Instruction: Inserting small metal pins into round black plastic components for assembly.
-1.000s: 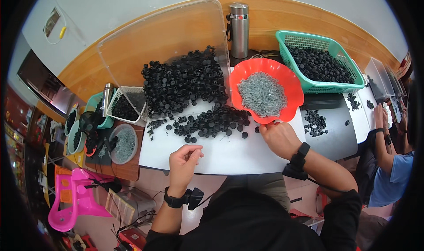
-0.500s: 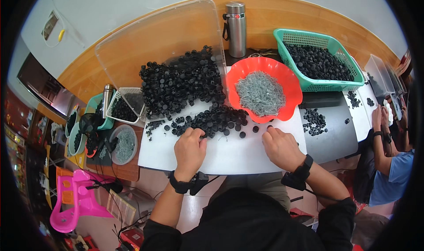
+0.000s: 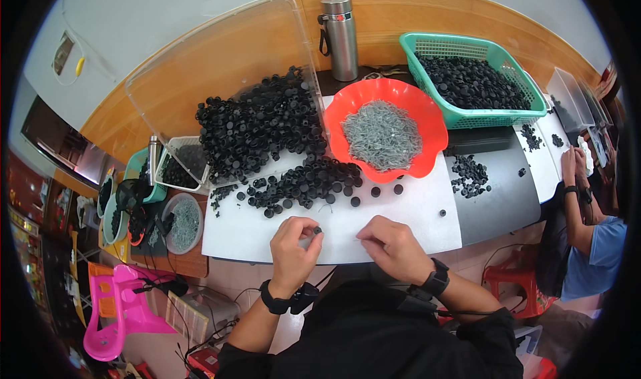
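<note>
Near the front edge of the white table (image 3: 227, 235), my left hand (image 3: 291, 255) pinches a small black plastic part (image 3: 317, 230) between thumb and fingers. To its right, my right hand (image 3: 395, 247) has thumb and fingers pinched together; what sits at the tips is too small to make out. Beyond my hands lies a loose pile of black plastic caps (image 3: 304, 187), spilling from a clear plastic bin (image 3: 224, 65) tipped on its side. A red wavy-rimmed bowl (image 3: 437, 135) of thin metal pins or screws (image 3: 384, 135) stands behind my right hand.
A green basket (image 3: 467, 117) of black parts and a steel flask (image 3: 344, 42) stand at the back. More black parts (image 3: 469, 177) lie on a dark grey board (image 3: 501, 205). At left are tubs and a bowl of metal pieces (image 3: 183, 224). A co-worker's hands (image 3: 573, 165) show far right.
Both hands have drawn back from the pile toward the table's front edge, the right also moving left. A black part now shows in my left fingertips. The view has shifted slightly.
</note>
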